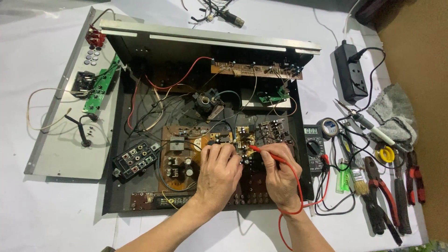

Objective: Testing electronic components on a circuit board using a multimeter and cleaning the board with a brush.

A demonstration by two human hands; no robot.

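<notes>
probe tip point(246, 147): hidden by fingers | forearms point(158, 235): cut off at bottom edge

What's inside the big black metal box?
The black metal box holds brown circuit boards and tangled wires. Both hands, left hand and right hand, cover the parts beneath them.

I note the chassis point(112, 186) is sheet metal, painted matt black inside, with a brushed, pale metal lip along its rear edge. The detached panel point(60, 140) beside it reads as bare matt grey metal. The boards point(179, 161) look like brown, dull laminate; one small board point(100, 84) is glossy green. The probe point(268, 155) under my right hand point(280, 175) has a smooth red plastic body and rubbery red lead. The multimeter point(313, 147) is matt black plastic. The pliers point(380, 186) carry glossy red-and-black grips. The rag point(396, 112) is rough grey cloth. The table cover point(28, 224) appears smooth, white and matt.
</notes>
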